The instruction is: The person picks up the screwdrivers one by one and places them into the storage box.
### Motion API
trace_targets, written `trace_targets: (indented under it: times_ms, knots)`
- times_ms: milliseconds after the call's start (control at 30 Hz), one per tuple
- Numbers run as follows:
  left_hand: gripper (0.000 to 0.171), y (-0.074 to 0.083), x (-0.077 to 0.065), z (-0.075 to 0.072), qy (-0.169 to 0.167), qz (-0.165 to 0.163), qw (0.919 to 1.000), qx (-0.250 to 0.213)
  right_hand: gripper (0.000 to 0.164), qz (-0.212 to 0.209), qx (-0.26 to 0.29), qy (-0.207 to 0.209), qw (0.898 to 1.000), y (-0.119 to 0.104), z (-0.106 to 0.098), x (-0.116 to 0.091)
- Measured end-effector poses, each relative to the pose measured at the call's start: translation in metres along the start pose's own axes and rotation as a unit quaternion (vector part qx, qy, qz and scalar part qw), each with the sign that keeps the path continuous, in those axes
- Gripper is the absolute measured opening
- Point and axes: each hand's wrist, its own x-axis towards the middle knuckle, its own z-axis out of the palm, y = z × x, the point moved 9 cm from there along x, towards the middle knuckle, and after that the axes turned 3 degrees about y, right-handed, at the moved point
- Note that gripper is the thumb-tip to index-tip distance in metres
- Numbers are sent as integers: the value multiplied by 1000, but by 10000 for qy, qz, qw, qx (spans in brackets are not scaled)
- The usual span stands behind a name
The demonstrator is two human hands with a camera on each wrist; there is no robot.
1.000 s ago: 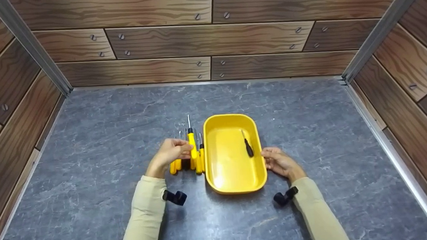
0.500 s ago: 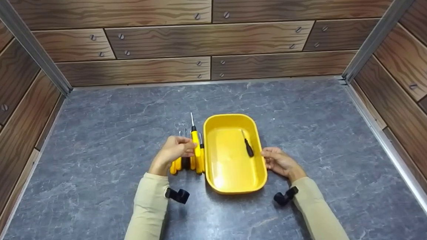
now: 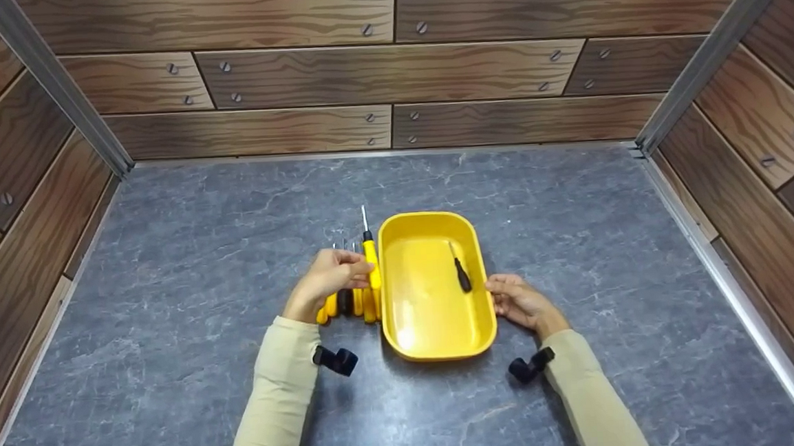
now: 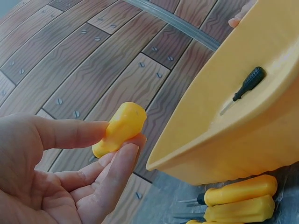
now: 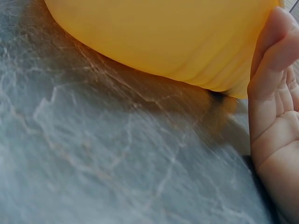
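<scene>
In the head view my left hand (image 3: 331, 276) pinches a yellow-handled screwdriver (image 3: 369, 244) between thumb and fingertips, its shank pointing away from me. The left wrist view shows the handle end (image 4: 126, 122) raised beside the bin's left rim. A yellow plastic bin (image 3: 422, 318) stands on the table, and a small black screwdriver (image 3: 463, 275) lies inside near its right wall. My right hand (image 3: 520, 303) is at the bin's right side, its fingertips against the outer wall by the rim with the fingers loosely bent; in the right wrist view that hand (image 5: 275, 112) is partly cut off.
Several more screwdrivers lie side by side along the bin's left side, mostly yellow-handled (image 4: 240, 190), one black-handled (image 3: 345, 302); my left hand partly covers them. Wood-patterned walls (image 3: 388, 75) with metal corner rails (image 3: 720, 44) enclose the grey marbled tabletop (image 3: 575, 205).
My left hand has carried the yellow screwdriver to the right and slightly away from me, up to the bin's left rim. The right hand and the bin have stayed in place.
</scene>
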Motion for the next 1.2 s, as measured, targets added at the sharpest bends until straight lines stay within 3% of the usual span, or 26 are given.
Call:
trace_targets:
  times_ms: [1200]
  knots:
    - [28, 9, 8, 30, -326, 25, 9991, 275, 25, -36, -145, 11, 9999, 1, -1, 0]
